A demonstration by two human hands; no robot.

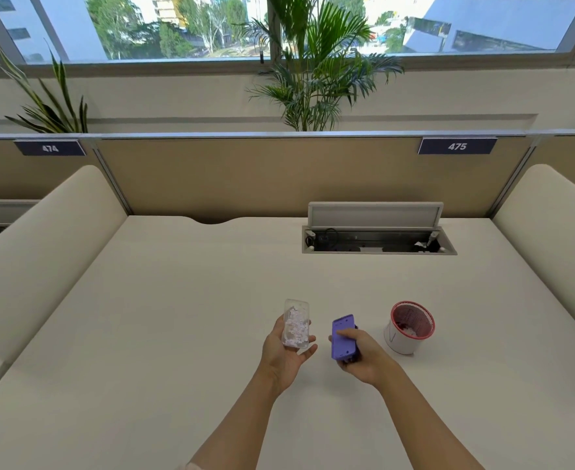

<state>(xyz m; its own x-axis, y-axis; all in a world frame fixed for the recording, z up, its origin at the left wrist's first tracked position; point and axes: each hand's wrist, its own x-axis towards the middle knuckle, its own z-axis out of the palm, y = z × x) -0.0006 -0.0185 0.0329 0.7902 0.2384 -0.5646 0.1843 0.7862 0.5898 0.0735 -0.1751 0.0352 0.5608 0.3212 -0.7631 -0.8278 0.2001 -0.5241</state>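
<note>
- Left hand (286,352) is gripping a clear case (296,324), a thin, glossy plastic phone shell printed with pale pink-white blossoms. The fingers are curling round its far long edge, the thumb is pressing the near one, and the shell is lying across the palm.
- Right hand (364,356) is clasping a purple phone (343,337), a flat, matte, round-cornered slab. The thumb is lying across its upper face and the fingers are wrapping underneath. Something dark is showing at the end nearest the wrist; I cannot tell what.
- Both items are being held above the pale, smooth desk top (177,300), just beside each other but apart, long axes roughly parallel.
- Step in hand, as I judge it: the two parts are being lined up for fitting the phone into the case.
- The next move is probably calling for turning the shell's open side towards the phone, seating one corner first, then pressing the remaining edges in. The rigid shell is likely needing a firm push, and its glossy plastic may be slipping under the fingers.
- Outboard of the right-hand grip, a white cylindrical cup with a red rim (397,342) is standing on the desk, untouched.
- Well beyond both grips, a grey metal cable hatch (377,241) is sitting with its lid propped up.
</note>
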